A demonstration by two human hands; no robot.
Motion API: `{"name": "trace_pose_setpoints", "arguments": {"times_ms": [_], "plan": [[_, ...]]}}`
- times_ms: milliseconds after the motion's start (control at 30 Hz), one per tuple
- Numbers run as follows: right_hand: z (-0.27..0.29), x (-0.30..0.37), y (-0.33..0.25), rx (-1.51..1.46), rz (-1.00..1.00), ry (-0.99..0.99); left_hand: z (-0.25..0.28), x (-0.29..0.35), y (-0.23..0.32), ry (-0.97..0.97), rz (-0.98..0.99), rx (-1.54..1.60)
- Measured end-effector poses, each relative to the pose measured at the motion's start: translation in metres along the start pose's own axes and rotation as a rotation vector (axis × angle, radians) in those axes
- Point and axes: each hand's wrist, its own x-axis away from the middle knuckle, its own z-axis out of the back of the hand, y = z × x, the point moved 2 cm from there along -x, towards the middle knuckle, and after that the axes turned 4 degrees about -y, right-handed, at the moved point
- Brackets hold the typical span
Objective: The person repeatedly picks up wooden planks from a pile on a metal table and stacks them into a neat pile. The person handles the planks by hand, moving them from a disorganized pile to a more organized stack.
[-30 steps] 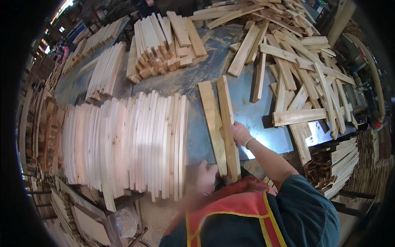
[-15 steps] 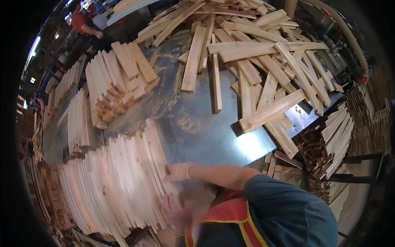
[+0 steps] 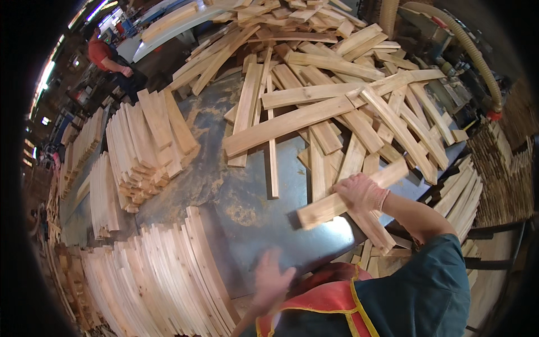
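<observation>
My right hand (image 3: 362, 192), in a pale pinkish glove, is closed over the top of a short wooden board (image 3: 323, 212) at the near edge of a loose heap of boards (image 3: 331, 78). The board lies slantwise, its left end over the metal tabletop (image 3: 247, 196). My left hand (image 3: 271, 278) is smeared by motion, but its fingers and thumb show spread apart, with nothing in them. It is low over the near table edge, just right of a tight row of boards standing on edge (image 3: 157, 269).
More stacked boards (image 3: 149, 146) stand at the left, with a smaller row (image 3: 101, 194) beside them. Sawdust is scattered on the tabletop. A ribbed hose (image 3: 477, 50) curves at the far right, above further stacks. Another person (image 3: 104, 56) in a red shirt stands at the far left.
My right hand has left the row of boards and gripped a board at the right. My left hand has come off the row too. A long board now lies across the heap's left side.
</observation>
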Motion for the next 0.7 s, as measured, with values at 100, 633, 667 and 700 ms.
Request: {"name": "trace_pose_setpoints", "arguments": {"times_ms": [100, 633, 667, 700], "plan": [[0.086, -0.031, -0.080, -0.286, 0.041, -0.128, -0.023, -0.033, 0.024, -0.076, -0.040, 0.615], [0.032, -0.181, -0.057, -0.800, 0.005, -0.053, 0.046, 0.046, -0.098, 0.482, 0.591, -0.381], [0.002, -0.170, -0.063, -1.149, 0.128, -0.086, 0.039, 0.058, -0.114, 0.495, 0.592, -0.421], [-0.012, -0.152, -0.093, -1.272, 0.133, -0.074, 0.039, 0.070, -0.124, 0.507, 0.614, -0.456]]}}
